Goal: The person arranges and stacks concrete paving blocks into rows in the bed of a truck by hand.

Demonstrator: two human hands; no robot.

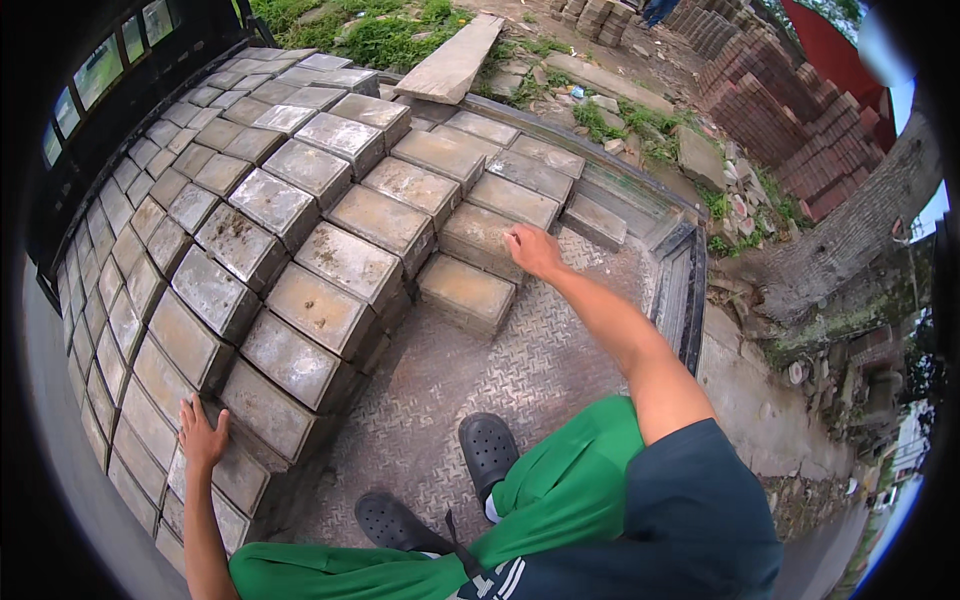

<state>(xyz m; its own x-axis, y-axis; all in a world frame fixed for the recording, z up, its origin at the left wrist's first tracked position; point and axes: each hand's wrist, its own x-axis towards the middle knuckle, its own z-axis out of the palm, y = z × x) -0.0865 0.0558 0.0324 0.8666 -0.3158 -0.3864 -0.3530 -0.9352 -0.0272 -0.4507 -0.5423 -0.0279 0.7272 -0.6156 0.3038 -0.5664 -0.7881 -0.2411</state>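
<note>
Grey-tan rectangular paving blocks lie in stacked rows over the truck bed. My right hand (pixel 537 251) reaches out to the right end of a paving block (pixel 478 237), its fingers curled against that end. Just nearer, a lower paving block (pixel 467 287) rests on the metal floor. My left hand (pixel 204 433) lies on top of the stacked blocks at the left, beside a large paving block (pixel 265 408). Its fingers are spread and it holds nothing.
My feet in dark clogs (pixel 488 449) stand on the patterned metal floor (pixel 420 400). A raised rim (pixel 680 290) edges the bed at the right. A wooden plank (pixel 452 60) leans at the far edge. Beyond are reddish brick stacks (pixel 755 100) and a tree trunk (pixel 850 235).
</note>
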